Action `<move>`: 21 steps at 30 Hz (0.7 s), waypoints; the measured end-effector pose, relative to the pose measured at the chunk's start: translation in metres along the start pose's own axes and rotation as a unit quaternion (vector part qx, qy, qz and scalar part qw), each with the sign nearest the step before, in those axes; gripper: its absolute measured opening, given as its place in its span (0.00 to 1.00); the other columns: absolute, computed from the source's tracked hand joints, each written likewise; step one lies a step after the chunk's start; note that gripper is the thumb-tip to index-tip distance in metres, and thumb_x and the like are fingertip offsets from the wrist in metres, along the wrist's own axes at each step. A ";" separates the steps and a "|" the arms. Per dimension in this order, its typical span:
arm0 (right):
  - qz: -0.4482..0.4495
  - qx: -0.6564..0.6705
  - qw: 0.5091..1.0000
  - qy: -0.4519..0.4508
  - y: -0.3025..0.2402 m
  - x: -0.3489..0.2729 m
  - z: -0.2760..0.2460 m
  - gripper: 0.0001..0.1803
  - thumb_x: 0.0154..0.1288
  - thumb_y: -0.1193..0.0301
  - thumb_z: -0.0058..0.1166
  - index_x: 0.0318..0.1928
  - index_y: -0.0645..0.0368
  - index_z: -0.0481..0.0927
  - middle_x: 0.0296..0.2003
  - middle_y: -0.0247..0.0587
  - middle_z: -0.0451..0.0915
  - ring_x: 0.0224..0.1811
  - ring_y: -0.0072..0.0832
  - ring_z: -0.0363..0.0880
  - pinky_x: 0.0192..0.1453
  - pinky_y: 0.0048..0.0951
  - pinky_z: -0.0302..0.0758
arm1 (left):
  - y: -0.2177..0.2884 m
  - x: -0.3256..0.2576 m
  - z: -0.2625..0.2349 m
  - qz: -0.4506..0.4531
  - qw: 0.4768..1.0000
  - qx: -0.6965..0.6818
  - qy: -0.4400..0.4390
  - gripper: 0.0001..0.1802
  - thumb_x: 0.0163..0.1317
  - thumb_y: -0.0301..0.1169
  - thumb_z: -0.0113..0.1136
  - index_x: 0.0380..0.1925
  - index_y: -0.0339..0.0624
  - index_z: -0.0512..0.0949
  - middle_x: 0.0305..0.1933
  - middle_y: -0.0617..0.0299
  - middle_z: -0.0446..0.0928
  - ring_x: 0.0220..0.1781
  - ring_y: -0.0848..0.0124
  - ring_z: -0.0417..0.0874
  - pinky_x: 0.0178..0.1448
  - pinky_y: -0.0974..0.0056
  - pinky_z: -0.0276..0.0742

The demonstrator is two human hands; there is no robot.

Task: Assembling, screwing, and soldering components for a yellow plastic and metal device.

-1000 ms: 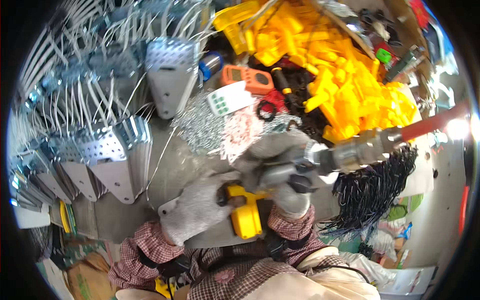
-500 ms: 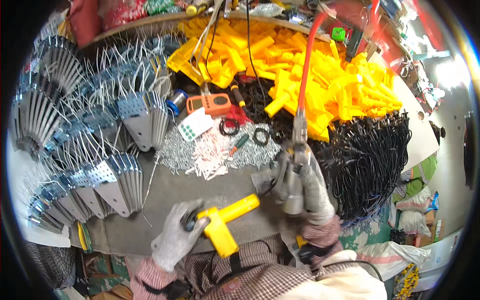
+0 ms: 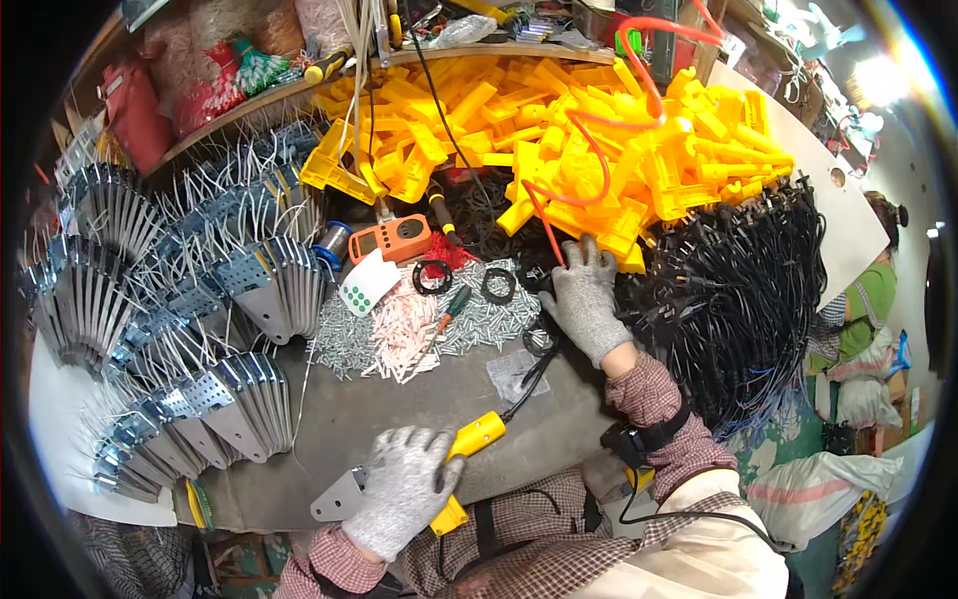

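My left hand [image 3: 404, 489], in a grey knitted glove, lies over a T-shaped yellow plastic handle [image 3: 477, 435] at the table's near edge, its thumb pressed against it. A black cord [image 3: 525, 389] runs from the handle's far end. From under the same hand a flat grey metal plate [image 3: 339, 496] sticks out to the left. My right hand [image 3: 591, 304], gloved alike, reaches forward beside the black cables with its fingers apart. The red air hose [image 3: 547, 222] comes down to its fingers; the tool on the hose is hidden.
Yellow plastic parts [image 3: 589, 150] are heaped at the back, with bundled black cables [image 3: 728, 309] to the right. Metal plates with white wires [image 3: 225, 399] stand in rows on the left. Screws [image 3: 344, 334], an orange meter [image 3: 391, 238] and a small screwdriver [image 3: 455, 305] lie mid-table.
My right hand has moved forward, and the air-driven tool it gripped is out of sight. The red hose has slackened into coils. My left hand now covers more of the yellow handle; a metal plate shows.
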State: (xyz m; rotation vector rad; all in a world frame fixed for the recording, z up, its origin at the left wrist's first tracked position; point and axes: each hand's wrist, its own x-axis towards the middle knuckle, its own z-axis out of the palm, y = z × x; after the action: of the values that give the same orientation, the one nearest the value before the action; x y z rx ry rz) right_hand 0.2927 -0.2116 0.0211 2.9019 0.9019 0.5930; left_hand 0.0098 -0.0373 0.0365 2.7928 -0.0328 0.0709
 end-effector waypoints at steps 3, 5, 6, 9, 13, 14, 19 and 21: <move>-0.019 0.070 0.994 0.086 0.016 -0.005 0.011 0.19 0.54 0.59 0.70 0.43 0.55 0.87 0.64 0.48 0.73 0.72 0.49 0.62 0.73 0.49 0.59 | 0.006 0.025 0.003 0.040 0.996 0.044 -0.063 0.27 0.64 0.45 0.64 0.58 0.42 0.78 0.45 0.52 0.82 0.49 0.53 0.82 0.56 0.51 0.76; -0.014 0.186 0.959 0.214 0.008 -0.018 -0.008 0.16 0.51 0.66 0.71 0.41 0.56 0.84 0.47 0.43 0.78 0.56 0.43 0.72 0.64 0.47 0.65 | -0.005 0.045 0.012 0.065 0.991 0.042 -0.106 0.26 0.63 0.47 0.66 0.55 0.43 0.79 0.41 0.50 0.82 0.43 0.52 0.84 0.51 0.51 0.79; -0.032 0.247 0.933 0.260 0.009 -0.021 -0.014 0.16 0.50 0.69 0.71 0.40 0.56 0.82 0.40 0.41 0.78 0.47 0.41 0.74 0.57 0.44 0.69 | -0.011 0.062 0.004 0.036 0.987 -0.042 -0.149 0.24 0.63 0.47 0.67 0.52 0.44 0.79 0.38 0.52 0.82 0.40 0.54 0.84 0.48 0.52 0.80; -0.026 0.413 0.799 0.436 -0.036 -0.013 -0.064 0.18 0.53 0.76 0.71 0.42 0.57 0.77 0.28 0.38 0.78 0.28 0.36 0.80 0.35 0.36 0.77 | -0.031 0.076 -0.027 -0.183 0.927 -0.297 -0.140 0.24 0.62 0.50 0.67 0.44 0.40 0.79 0.38 0.54 0.84 0.38 0.63 0.86 0.44 0.55 0.82; -0.086 0.793 0.598 0.082 -0.096 -0.002 -0.123 0.16 0.66 0.70 0.65 0.49 0.61 0.74 0.36 0.44 0.81 0.39 0.27 0.82 0.43 0.31 0.79 | -0.032 -0.006 -0.045 -0.317 0.731 -0.601 0.069 0.19 0.71 0.49 0.58 0.39 0.44 0.77 0.30 0.67 0.77 0.29 0.75 0.80 0.38 0.70 0.79; -0.171 0.752 0.636 0.007 -0.114 -0.001 -0.112 0.18 0.66 0.67 0.63 0.51 0.61 0.73 0.39 0.47 0.81 0.43 0.35 0.83 0.49 0.36 0.79 | -0.018 -0.026 -0.029 -0.423 0.643 -0.617 0.160 0.19 0.74 0.49 0.54 0.42 0.44 0.76 0.31 0.66 0.79 0.28 0.75 0.80 0.38 0.69 0.79; -0.331 0.518 0.786 -0.071 -0.122 -0.068 -0.082 0.38 0.63 0.60 0.66 0.69 0.60 0.66 0.60 0.58 0.72 0.66 0.51 0.71 0.68 0.51 0.71 | 0.008 -0.089 0.017 -0.477 0.428 -0.747 0.177 0.33 0.76 0.57 0.46 0.55 0.33 0.74 0.40 0.55 0.85 0.35 0.67 0.87 0.34 0.68 0.85; -0.383 0.474 0.792 -0.020 -0.097 -0.101 -0.070 0.41 0.61 0.51 0.66 0.69 0.56 0.67 0.63 0.56 0.69 0.68 0.54 0.67 0.68 0.62 0.69 | 0.010 -0.091 0.028 -0.428 0.375 -0.805 0.170 0.34 0.77 0.57 0.46 0.55 0.32 0.74 0.40 0.53 0.85 0.35 0.66 0.87 0.34 0.65 0.85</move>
State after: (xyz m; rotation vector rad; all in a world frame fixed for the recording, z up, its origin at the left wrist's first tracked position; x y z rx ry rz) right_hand 0.1381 -0.1921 0.0356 2.6520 2.7920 -0.0576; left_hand -0.0803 -0.0549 0.0085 0.4819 0.8917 0.1944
